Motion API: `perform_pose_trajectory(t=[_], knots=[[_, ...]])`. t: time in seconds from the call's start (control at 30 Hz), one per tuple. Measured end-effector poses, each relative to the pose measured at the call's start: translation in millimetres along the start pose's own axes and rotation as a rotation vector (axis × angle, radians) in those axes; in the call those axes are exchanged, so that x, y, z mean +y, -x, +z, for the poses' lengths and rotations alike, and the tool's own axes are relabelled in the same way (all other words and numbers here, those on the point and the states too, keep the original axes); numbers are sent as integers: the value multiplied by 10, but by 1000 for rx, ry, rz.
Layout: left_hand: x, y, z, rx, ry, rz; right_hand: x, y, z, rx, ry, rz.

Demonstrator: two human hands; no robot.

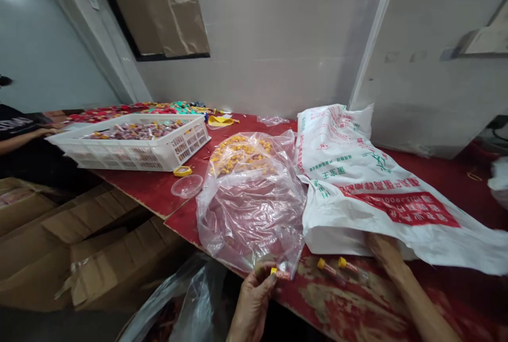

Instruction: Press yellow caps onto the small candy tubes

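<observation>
Near the table's front edge, my left hand (254, 297) pinches a small clear tube with a yellow cap (282, 274) between thumb and finger. My right hand (384, 251) reaches into the mouth of a white woven sack (337, 167) with red and green print; the sack hides its fingers. Between my hands, two more yellow-capped tubes, one (331, 269) and another (352, 268), lie on the red tabletop. A clear plastic bag (246, 209) with many yellow caps (242, 154) at its far end spreads out just beyond my left hand.
A white plastic crate (166, 152) full of filled tubes stands at the left, with a person (19, 135) beside it. A clear round lid (187, 186) lies near the crate. Cardboard boxes (107, 257) and a plastic-lined container (186, 299) are below the table edge.
</observation>
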State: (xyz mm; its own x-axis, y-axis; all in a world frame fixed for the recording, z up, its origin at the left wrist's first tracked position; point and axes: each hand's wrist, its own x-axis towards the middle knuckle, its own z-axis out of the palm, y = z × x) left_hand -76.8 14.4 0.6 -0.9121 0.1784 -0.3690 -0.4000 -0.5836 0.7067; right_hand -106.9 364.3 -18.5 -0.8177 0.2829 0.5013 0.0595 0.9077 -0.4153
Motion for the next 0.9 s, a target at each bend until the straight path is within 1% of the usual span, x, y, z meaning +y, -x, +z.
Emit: perform_pose_trajectory(t=[0.1,0.2,0.27,0.33,0.4,0.53,0.57,0.63,0.77,0.83,0.9], knots=[[-33,35,107,3,-15,-51,-196,299,-94,-25,-152,135],[-96,56,262,-35,-23,-106,-498,667,-211,-52,-327,249],[-158,80,377,-92,-29,-149,-716,900,-282,-105,-568,326],[-228,115,481,-135,-30,-178,-893,1100,-330,-138,-874,428],[-292,155,560,-164,-26,-181,-1001,1262,-341,-145,-1114,531],[-377,220,609,-183,-37,-172,-1081,1471,-291,-170,-1388,680],[-390,230,603,-178,-40,-172,-1096,1503,-285,-185,-1419,701],[-411,241,582,-166,-43,-172,-1138,1547,-305,-243,-1411,707],[-449,255,538,-152,-54,-153,-1261,1571,-421,-434,-1299,674],[-463,271,524,-148,-81,-119,-1314,1561,-478,-482,-1169,639],[-469,297,514,-165,-148,-76,-1349,1544,-526,-508,-909,560]])
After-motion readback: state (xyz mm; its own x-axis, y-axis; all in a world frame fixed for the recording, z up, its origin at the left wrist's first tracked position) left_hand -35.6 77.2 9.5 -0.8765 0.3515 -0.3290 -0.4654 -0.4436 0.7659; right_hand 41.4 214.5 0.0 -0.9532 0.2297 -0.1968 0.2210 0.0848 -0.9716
